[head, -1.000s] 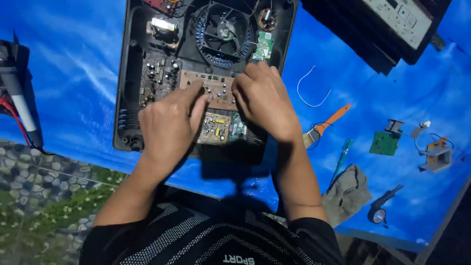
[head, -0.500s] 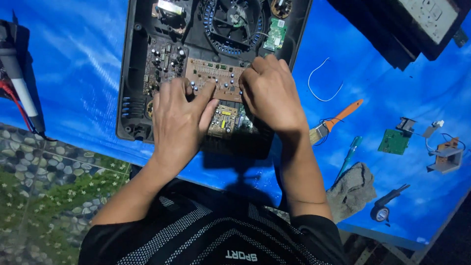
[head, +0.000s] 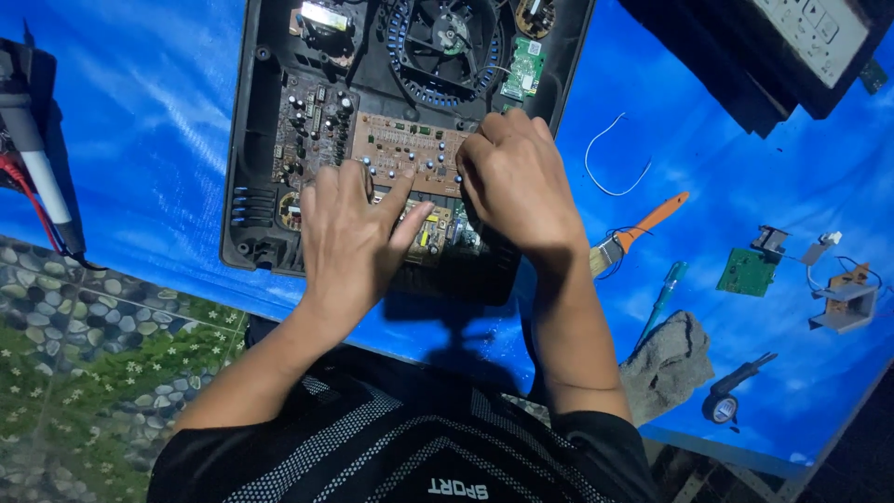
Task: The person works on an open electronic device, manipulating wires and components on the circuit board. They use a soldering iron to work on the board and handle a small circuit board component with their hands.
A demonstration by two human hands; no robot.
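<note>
Since the earlier frames the open black casing has slid lower and further right in view, so the camera has tipped; both hands have barely shifted on the board.

Head view: left hand lies flat, fingers spread, on the lower left of the brown circuit board inside the casing; nothing gripped, fingertips pressing near the small parts; right hand sits curled over the board's right end, fingers bent down at its edge; cannot tell whether it pinches anything. The board lies in the middle of the casing, just below the round black fan.

Right of the casing on the blue sheet: a loose white wire, an orange-handled brush, a small green board, a grey rag.

Judged step: seating or working the board loose by hand; next move calls for even fingertip pressure at both ends, keeping clear of the upright parts.
</note>
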